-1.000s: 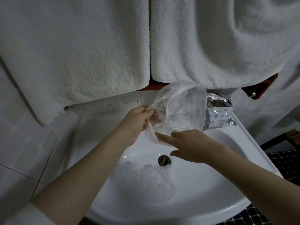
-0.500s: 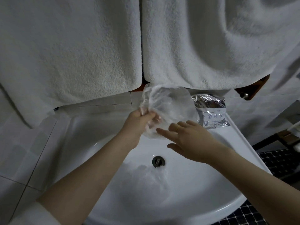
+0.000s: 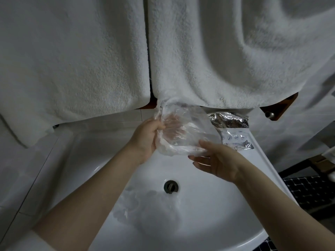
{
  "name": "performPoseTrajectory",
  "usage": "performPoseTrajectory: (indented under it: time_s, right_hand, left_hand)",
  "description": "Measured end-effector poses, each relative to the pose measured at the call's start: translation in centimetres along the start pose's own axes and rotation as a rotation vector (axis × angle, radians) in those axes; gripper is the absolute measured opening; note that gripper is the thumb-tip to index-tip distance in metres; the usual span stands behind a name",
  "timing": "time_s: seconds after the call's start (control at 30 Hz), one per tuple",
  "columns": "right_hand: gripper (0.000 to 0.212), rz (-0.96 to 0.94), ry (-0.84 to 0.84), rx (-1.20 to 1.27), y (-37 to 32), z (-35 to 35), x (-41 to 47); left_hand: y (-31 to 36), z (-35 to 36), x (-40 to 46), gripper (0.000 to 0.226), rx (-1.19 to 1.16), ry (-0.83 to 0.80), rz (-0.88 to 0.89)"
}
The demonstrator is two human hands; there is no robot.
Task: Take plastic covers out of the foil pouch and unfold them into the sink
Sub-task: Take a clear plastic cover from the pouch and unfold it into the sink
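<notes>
The left hand (image 3: pixel 145 138) grips a clear cover (image 3: pixel 179 134) above the sink (image 3: pixel 226 214), its fingertips blurred behind the plastic. The right hand (image 3: pixel 217 160) touches the cover's lower edge with straight fingers. The pouch (image 3: pixel 233 129) on the rim is partly hidden. 1 faint cover lies in the basin (image 3: pixel 141 205).

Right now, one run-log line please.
step: unfolding | left hand: grips plastic cover | right hand: open under it | foil pouch: sink rim
</notes>
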State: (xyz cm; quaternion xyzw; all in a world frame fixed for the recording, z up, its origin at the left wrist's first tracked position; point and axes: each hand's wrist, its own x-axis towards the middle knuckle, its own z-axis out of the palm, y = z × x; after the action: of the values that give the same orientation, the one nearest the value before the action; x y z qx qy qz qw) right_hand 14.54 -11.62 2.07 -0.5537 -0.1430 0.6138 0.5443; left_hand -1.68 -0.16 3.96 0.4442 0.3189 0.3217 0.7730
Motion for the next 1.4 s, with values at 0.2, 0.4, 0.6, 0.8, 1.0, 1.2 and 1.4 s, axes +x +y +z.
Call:
performPoseTrajectory:
  time_s: [0.2,0.4,0.6,0.8,1.0,1.2,1.4]
  right_hand:
    - [0.009,-0.463,0.04,-0.146,-1.3,0.2,0.1]
    - [0.016,-0.419,-0.046,-0.369,-2.5,-0.9,-1.3]
    - [0.038,-0.33,-0.02,-0.224,-3.1,-2.6,-1.8]
    - [0.03,-0.195,-0.133,0.166,-2.7,-3.7,-2.2]
    - [0.016,-0.141,-0.14,0.407,-2.9,-3.9,-2.3]
    - [0.014,-0.213,-0.195,0.257,-2.6,-4.5,-1.9]
    - [0.013,-0.235,0.078,-0.151,-2.3,-5.3,-0.6]
  left_hand:
    - [-0.6,1.3,-0.8,0.006,0.44,-0.004,0.115]
    - [-1.1,2.3,-0.8,0.015,0.524,-0.006,0.127]
    - [-1.4,2.9,-0.9,0.023,0.334,-0.102,0.011]
    - [-2.1,3.5,-1.5,0.031,0.001,-0.184,-0.142]
    - [-3.3,5.0,-0.9,0.036,-0.429,-0.159,-0.176]
    - [-3.7,4.9,-0.7,0.025,-0.278,-0.127,-0.038]
    - [-4.8,4.5,-0.3,0.012,0.203,0.038,0.001]
